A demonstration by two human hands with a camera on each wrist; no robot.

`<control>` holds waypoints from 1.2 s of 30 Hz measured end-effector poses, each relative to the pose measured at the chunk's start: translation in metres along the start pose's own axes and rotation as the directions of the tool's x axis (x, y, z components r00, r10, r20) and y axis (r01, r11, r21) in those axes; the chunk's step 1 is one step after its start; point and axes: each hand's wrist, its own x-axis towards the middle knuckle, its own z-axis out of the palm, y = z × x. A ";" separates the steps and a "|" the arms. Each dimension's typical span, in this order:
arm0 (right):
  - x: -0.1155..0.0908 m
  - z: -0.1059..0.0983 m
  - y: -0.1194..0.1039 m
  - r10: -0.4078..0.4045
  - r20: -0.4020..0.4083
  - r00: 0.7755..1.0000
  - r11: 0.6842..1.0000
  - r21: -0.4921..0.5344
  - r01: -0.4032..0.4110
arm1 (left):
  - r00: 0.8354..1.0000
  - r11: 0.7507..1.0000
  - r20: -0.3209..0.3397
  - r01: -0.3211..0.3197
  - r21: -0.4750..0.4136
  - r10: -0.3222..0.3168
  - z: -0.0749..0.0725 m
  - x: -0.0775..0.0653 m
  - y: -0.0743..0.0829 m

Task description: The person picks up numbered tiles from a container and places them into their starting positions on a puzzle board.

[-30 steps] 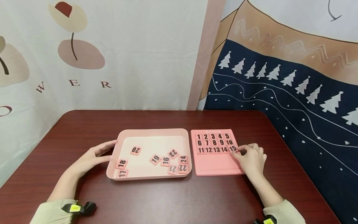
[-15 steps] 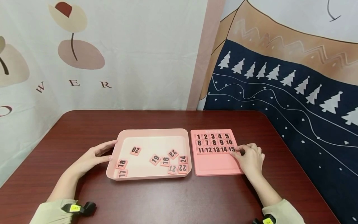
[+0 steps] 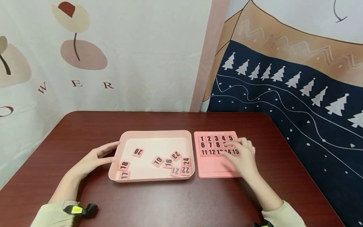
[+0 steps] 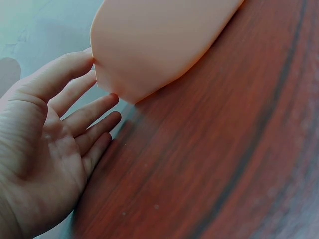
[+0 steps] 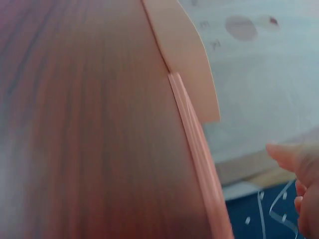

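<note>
With fairly straight fingers, my left hand (image 3: 95, 159) touches the left wall of a pale pink tray (image 3: 154, 134); the left wrist view shows the fingertips at the tray's corner (image 4: 144, 55). Loose number tiles, 16 to 24, lie in the tray at various angles, among them the 16 tile (image 3: 168, 163) and the 20 tile (image 3: 138, 152). To the tray's right lies a pink number board (image 3: 211, 168), filled in order from 1 to 15. Over its right part hovers my right hand (image 3: 244, 156), thumb and forefinger apart, nothing seen between them. It partly covers the 9, 10 and 13 tiles.
Tray and board lie side by side on a dark red-brown wooden table (image 3: 158, 205), a narrow gap between them. Behind the table hang a pale printed cloth (image 3: 150, 63) and a navy cloth with white trees (image 3: 255, 94).
My right hand has left the 15 tile, which first straightened into its row, and moved left over the board with its fingers spread. My left hand stays at the tray.
</note>
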 end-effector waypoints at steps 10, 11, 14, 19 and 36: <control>0.016 0.030 -0.045 -0.190 0.126 0.974 0.974 0.148 0.171 | 1.000 1.000 0.004 -0.026 -0.013 0.026 0.001 0.000 0.001; 0.018 0.034 -0.049 -0.208 0.141 0.968 0.970 0.160 0.185 | 0.999 0.999 0.005 -0.032 -0.013 0.032 0.001 0.000 0.001; 0.026 0.047 -0.058 -0.276 0.189 0.942 0.953 0.185 0.242 | 0.999 0.999 0.004 -0.038 -0.008 0.038 0.001 -0.001 0.002; 0.038 0.070 -0.070 -0.391 0.311 0.866 0.918 0.202 0.342 | 1.000 1.000 0.003 -0.025 -0.001 0.025 0.002 -0.002 0.003; 0.058 0.112 -0.084 -0.465 0.650 0.601 0.821 0.062 0.568 | 0.999 0.999 -0.002 -0.045 -0.008 0.045 0.002 -0.002 0.005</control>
